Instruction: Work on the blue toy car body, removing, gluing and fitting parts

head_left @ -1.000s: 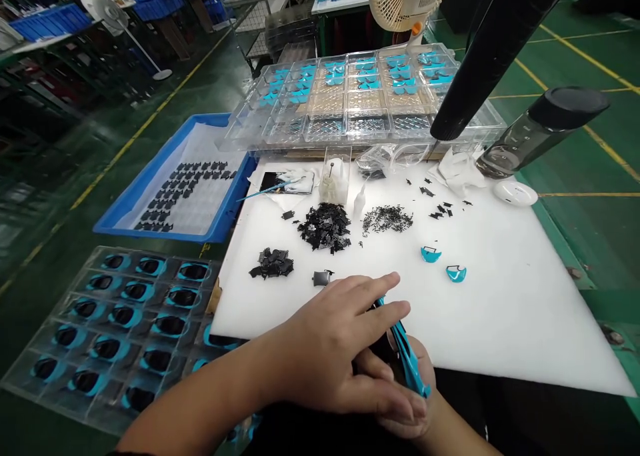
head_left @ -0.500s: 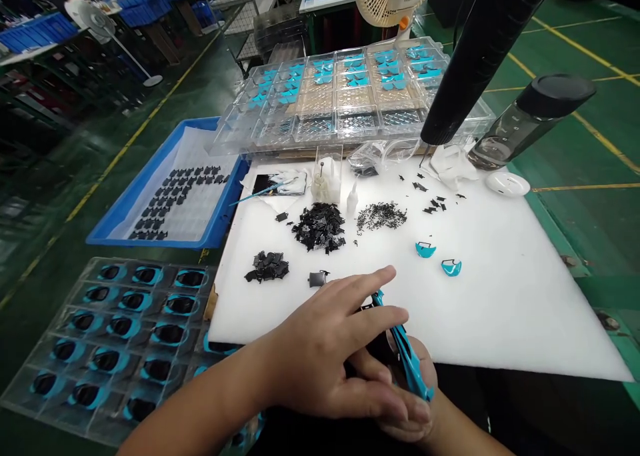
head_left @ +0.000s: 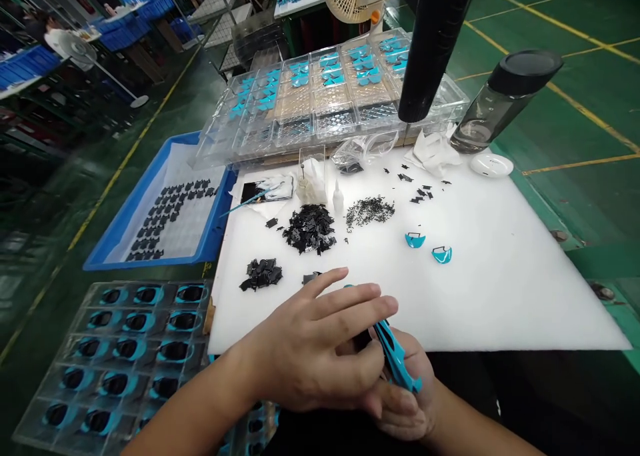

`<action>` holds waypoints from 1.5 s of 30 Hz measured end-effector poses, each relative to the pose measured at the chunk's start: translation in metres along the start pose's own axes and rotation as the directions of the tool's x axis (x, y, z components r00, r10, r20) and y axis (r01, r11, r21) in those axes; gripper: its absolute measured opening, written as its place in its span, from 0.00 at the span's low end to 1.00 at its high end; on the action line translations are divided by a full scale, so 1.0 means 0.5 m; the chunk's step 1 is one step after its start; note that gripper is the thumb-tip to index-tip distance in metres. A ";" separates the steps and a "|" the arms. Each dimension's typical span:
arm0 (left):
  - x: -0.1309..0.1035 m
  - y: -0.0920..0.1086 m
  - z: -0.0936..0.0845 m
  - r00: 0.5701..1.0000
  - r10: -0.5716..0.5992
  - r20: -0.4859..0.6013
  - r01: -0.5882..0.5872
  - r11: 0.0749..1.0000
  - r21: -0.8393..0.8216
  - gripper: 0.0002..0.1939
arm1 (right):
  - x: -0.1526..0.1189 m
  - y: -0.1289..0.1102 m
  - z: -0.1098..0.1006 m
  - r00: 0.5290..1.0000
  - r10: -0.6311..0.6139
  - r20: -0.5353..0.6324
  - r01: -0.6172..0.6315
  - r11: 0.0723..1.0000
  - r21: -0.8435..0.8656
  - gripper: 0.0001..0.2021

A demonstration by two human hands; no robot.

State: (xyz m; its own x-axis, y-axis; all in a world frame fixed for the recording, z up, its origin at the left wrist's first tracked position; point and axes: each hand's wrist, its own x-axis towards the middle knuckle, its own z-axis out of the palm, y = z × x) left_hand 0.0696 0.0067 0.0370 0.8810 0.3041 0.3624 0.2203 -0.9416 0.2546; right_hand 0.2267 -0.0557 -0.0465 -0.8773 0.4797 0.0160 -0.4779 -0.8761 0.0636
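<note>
My right hand [head_left: 413, 396] lies palm up near the table's front edge, its fingers wrapped round a turquoise and black shell [head_left: 397, 359] that looks like a toy car body. Over it reaches my left hand [head_left: 325, 349], with some fingers stretched across the shell and the index finger and thumb bent in against it. What those fingertips hold or press is hidden. Just beyond my left hand lies a dark flat part [head_left: 310, 278], partly covered. Two turquoise half-moon pieces [head_left: 415, 240] with black frames rest farther right.
Piles of black plates [head_left: 310, 229] and tiny black parts [head_left: 370, 212] lie on the white table. A power screwdriver [head_left: 420, 63] hangs above, beside a bottle [head_left: 505, 103]. Clear compartment trays [head_left: 295, 139] stand behind; a blue tray [head_left: 95, 259] and shell-filled tray [head_left: 55, 323] flank the left.
The view has shifted slightly. My left hand's index finger and thumb have curled in closer to the shell, while my right hand keeps holding it.
</note>
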 end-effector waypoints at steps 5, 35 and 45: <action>-0.006 -0.004 0.000 1.000 0.008 -0.012 -0.007 1.000 0.021 0.20 | 0.000 0.002 -0.001 0.997 -0.013 0.075 0.006 0.996 0.089 0.18; -0.029 -0.003 0.008 0.997 -0.042 -0.064 0.037 0.997 -0.066 0.21 | -0.003 -0.002 0.048 0.973 -0.207 -0.104 0.197 0.976 -0.097 0.10; 0.005 0.011 0.026 0.963 -0.211 -0.167 0.137 0.918 -0.373 0.41 | -0.006 0.005 0.025 0.939 -0.272 -0.211 0.193 0.923 -0.334 0.22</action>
State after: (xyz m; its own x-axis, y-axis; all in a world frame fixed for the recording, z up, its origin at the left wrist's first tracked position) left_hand 0.0784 0.0005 0.0278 0.7321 0.5160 0.4447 0.1666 -0.7686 0.6177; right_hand 0.2287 -0.0590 -0.0339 -0.7028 0.6787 -0.2133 -0.6249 -0.7322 -0.2710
